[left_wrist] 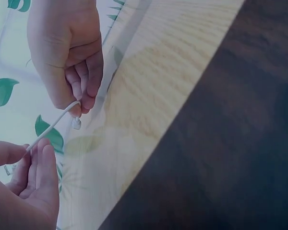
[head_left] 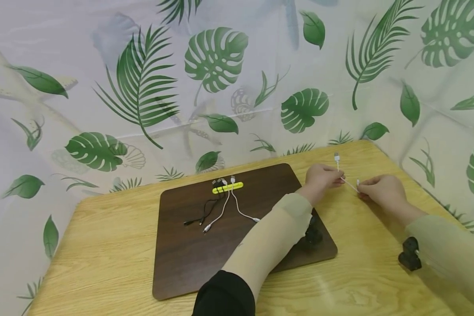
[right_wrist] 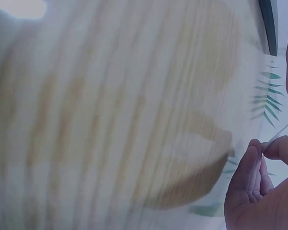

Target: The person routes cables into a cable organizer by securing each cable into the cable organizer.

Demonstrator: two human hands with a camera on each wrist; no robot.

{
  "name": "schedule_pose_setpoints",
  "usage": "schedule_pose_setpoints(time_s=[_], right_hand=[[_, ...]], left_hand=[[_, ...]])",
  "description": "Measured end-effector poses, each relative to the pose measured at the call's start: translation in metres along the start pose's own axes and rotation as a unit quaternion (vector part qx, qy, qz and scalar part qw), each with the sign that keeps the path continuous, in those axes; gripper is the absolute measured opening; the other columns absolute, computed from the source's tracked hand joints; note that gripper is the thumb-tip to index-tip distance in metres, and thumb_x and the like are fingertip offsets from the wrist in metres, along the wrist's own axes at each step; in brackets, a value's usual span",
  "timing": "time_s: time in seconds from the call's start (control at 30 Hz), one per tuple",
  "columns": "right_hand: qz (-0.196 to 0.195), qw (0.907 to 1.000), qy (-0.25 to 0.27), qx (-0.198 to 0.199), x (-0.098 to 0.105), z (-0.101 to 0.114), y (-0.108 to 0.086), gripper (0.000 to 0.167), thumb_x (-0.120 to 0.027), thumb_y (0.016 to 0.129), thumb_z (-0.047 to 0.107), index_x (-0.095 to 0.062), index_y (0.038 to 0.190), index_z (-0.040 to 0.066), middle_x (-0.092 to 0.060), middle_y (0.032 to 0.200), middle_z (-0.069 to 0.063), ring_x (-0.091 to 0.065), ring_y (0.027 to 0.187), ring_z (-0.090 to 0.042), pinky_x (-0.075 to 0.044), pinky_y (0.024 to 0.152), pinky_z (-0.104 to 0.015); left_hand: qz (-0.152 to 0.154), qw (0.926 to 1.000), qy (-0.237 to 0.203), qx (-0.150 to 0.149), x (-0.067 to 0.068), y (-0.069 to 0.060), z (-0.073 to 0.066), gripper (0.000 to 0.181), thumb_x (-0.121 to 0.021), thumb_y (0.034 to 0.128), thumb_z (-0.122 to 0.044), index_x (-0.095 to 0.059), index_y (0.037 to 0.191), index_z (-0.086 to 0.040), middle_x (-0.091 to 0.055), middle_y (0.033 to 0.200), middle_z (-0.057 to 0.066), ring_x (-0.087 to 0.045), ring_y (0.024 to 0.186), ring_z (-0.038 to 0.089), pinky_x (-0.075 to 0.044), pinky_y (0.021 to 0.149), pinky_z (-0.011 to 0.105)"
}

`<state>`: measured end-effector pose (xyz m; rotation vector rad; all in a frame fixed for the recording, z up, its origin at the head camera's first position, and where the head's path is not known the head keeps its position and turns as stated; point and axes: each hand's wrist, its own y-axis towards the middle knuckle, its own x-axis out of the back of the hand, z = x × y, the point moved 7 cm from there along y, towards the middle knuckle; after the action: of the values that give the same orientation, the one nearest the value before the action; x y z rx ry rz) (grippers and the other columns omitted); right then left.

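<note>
Beyond the right edge of a dark brown board [head_left: 197, 259], both hands hold a white USB cable [head_left: 350, 184] above the wooden table. My left hand [head_left: 321, 179] pinches it between thumb and fingers, its USB plug [head_left: 337, 157] pointing up past the fingertips. Just to the right, my right hand [head_left: 384, 193] pinches the other end, where a small white connector [left_wrist: 77, 123] pokes out. A short stretch of cable [left_wrist: 53, 125] spans the two hands. In the right wrist view the right hand's fingertips [right_wrist: 252, 155] close on the cable, while the left hand shows only partly.
A yellow cable holder [head_left: 237, 185] sits near the board's back edge, with black cables [head_left: 209, 206] and white cables [head_left: 223, 211] running forward from it. Leaf-patterned cloth [head_left: 241, 87] hangs behind the wooden table [head_left: 102, 245]. A black device [head_left: 410, 254] shows beside the right forearm.
</note>
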<state>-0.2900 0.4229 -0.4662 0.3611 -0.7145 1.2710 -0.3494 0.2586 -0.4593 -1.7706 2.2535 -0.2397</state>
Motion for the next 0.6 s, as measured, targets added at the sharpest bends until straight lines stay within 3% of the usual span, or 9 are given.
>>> schedule_pose_setpoints(time_s=[0.33, 0.6], right_hand=[[0.018, 0.9973, 0.063, -0.032, -0.009, 0.004, 0.004, 0.05, -0.066, 0.102, 0.02, -0.063, 0.129, -0.021, -0.072, 0.061, 0.02, -0.068, 0.059, 0.009, -0.052, 0.062, -0.008], [0.023, 0.9897, 0.128, -0.059, -0.014, 0.01, 0.004, 0.048, -0.069, 0.101, 0.014, -0.06, 0.132, -0.022, -0.069, 0.063, 0.021, -0.07, 0.061, 0.007, -0.059, 0.065, -0.015]], left_hand=[[-0.017, 0.9998, 0.014, -0.003, 0.02, 0.003, -0.006, 0.009, -0.073, 0.0967, 0.003, -0.078, 0.101, 0.01, -0.079, 0.098, 0.022, -0.079, 0.101, 0.039, -0.066, 0.085, 0.039], [-0.008, 0.9996, 0.024, -0.008, 0.029, 0.003, -0.011, 0.012, -0.072, 0.0964, 0.006, -0.078, 0.105, 0.011, -0.08, 0.107, 0.023, -0.078, 0.103, 0.041, -0.065, 0.087, 0.041]])
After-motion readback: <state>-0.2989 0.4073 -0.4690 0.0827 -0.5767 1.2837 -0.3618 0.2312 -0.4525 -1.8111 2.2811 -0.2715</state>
